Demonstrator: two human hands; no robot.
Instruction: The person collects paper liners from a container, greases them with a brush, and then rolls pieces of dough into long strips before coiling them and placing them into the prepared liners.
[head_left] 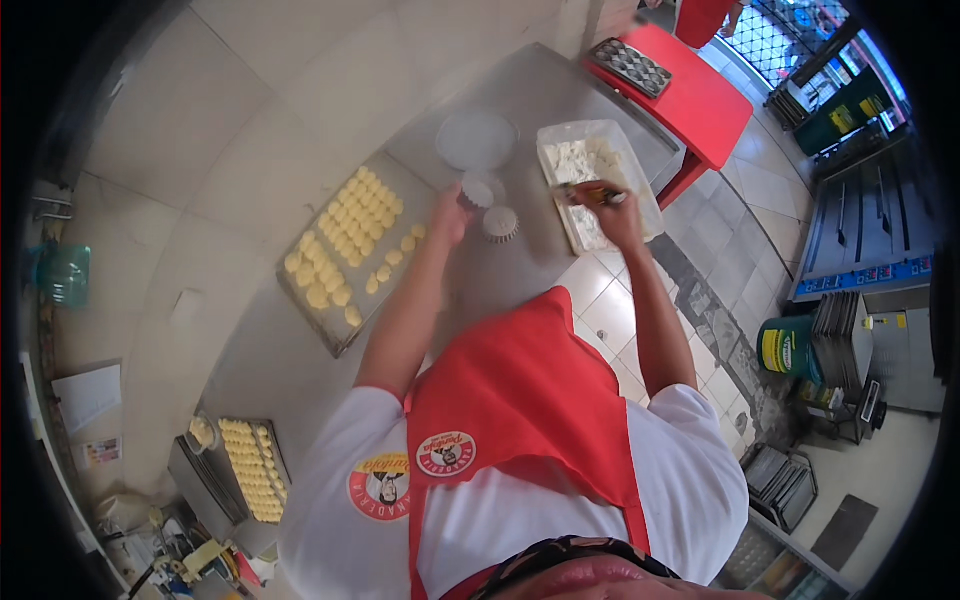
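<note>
My left hand grips a small fluted metal mould, fingers closed at its side, and a second mould rests close by on the steel table. My right hand is closed on a small dark utensil over a translucent rectangular tub of white, floury material; the utensil's shape is unclear. Behind the left hand is a clear round dish or lid. Left of both hands lies a tray with rows of pale yellow dough pieces.
A red table holding a muffin tin adjoins the far right; someone in red is behind it. An oven, bucket and stacked trays line the right. Another dough tray sits lower left.
</note>
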